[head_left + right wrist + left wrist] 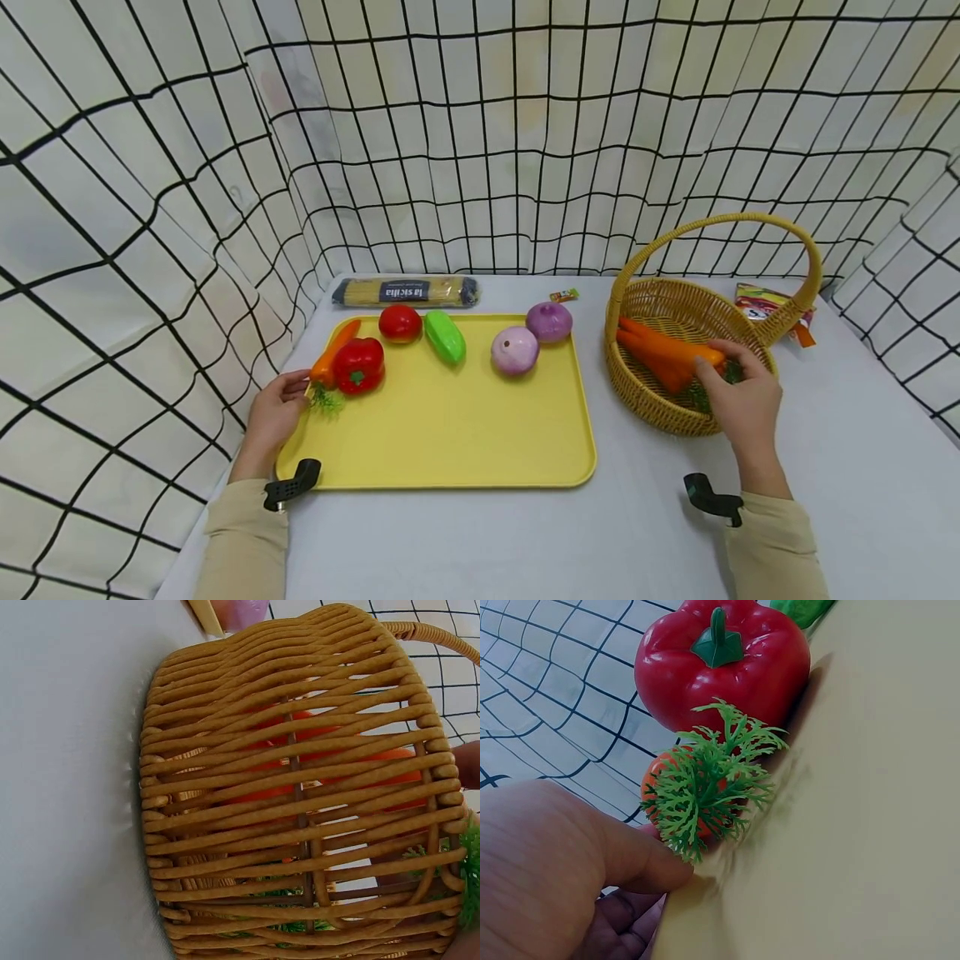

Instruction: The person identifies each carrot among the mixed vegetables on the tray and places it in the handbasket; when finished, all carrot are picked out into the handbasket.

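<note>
In the head view my left hand (279, 408) is at the left rim of a yellow tray (457, 433), thumb on the rim and other fingers curled outside it. Close by on the tray lie an orange carrot (341, 346) with green leaves (712, 780) and a red bell pepper (360, 367). My right hand (746, 400) reaches into a wicker basket (637, 396) and grips the leafy end of a carrot (667, 346). Beneath that carrot lies more orange carrot (671, 379). From the right wrist camera, the basket's weave (300, 780) hides most of the hand.
Further along the tray sit a tomato (401, 323), a green cucumber-like vegetable (446, 337) and two purple onions (515, 350). Behind it are a spaghetti pack (405, 291) and a small wrapped candy (564, 295). A colourful packet (772, 308) lies behind the basket's tall handle (738, 218). Black netting (480, 150) surrounds the table.
</note>
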Demonstrator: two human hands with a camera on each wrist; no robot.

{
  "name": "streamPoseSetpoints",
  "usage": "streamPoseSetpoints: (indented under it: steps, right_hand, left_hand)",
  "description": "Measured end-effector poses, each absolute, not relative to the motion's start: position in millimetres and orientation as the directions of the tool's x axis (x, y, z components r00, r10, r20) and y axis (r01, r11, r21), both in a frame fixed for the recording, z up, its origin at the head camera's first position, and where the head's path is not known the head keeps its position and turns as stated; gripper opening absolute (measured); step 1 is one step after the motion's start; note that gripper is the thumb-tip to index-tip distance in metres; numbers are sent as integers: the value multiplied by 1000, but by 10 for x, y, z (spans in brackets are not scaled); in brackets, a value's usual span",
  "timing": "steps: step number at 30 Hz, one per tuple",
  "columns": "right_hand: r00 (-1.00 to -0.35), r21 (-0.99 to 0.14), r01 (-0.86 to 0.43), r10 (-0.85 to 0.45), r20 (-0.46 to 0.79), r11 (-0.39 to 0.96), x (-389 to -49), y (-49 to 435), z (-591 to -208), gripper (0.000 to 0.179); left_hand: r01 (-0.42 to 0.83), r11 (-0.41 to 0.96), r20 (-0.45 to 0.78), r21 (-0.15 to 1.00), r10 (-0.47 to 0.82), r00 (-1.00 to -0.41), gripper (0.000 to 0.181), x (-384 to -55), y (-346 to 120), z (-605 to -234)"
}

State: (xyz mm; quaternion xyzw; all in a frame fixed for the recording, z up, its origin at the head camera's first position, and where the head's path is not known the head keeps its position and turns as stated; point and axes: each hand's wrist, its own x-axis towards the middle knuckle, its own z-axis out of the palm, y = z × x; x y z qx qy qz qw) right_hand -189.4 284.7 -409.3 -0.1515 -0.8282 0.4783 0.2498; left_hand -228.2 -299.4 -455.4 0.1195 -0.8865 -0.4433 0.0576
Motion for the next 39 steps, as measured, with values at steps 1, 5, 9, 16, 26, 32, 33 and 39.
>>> streamPoseSetpoints:
  steps: [1,5,9,16,26,32,33,39]
  right_hand:
    - [-841,-854,19,470,268,520,-1888,2845,-4093,38]
    - [-894,-766,26,358,270,642,-1872,2855,-4099,43]
    - [-930,-689,-17,241,277,725,-1867,2870,-4111,45]
    - [-945,-655,-55,173,278,754,-1863,2866,-4125,45]
    - [-942,-646,-66,167,292,760,-1864,2849,-4126,43]
    - [-925,-669,-81,194,327,739,-1871,2834,-4122,38]
    - [-919,-679,-82,208,334,729,-1873,2827,-4122,37]
    - [-874,-751,-76,318,366,656,-1849,2763,-4085,30]
  left_hand:
    - [-161,577,-4,801,-263,-965,46,-2280,-2995,-4555]
    - [-161,572,-7,805,-262,-965,45,-2280,-2996,-4557]
    - [-161,574,-5,803,-264,-965,45,-2282,-2993,-4550]
    - [-157,571,-3,806,-262,-965,45,-2276,-2990,-4543]
    - [-154,582,5,799,-261,-965,45,-2275,-2992,-4547]
    - [-149,582,8,800,-258,-966,44,-2276,-3005,-4556]
    - [-148,580,9,801,-259,-966,44,-2278,-3007,-4558]
    - [-164,576,-6,800,-266,-964,44,-2280,-3001,-4562]
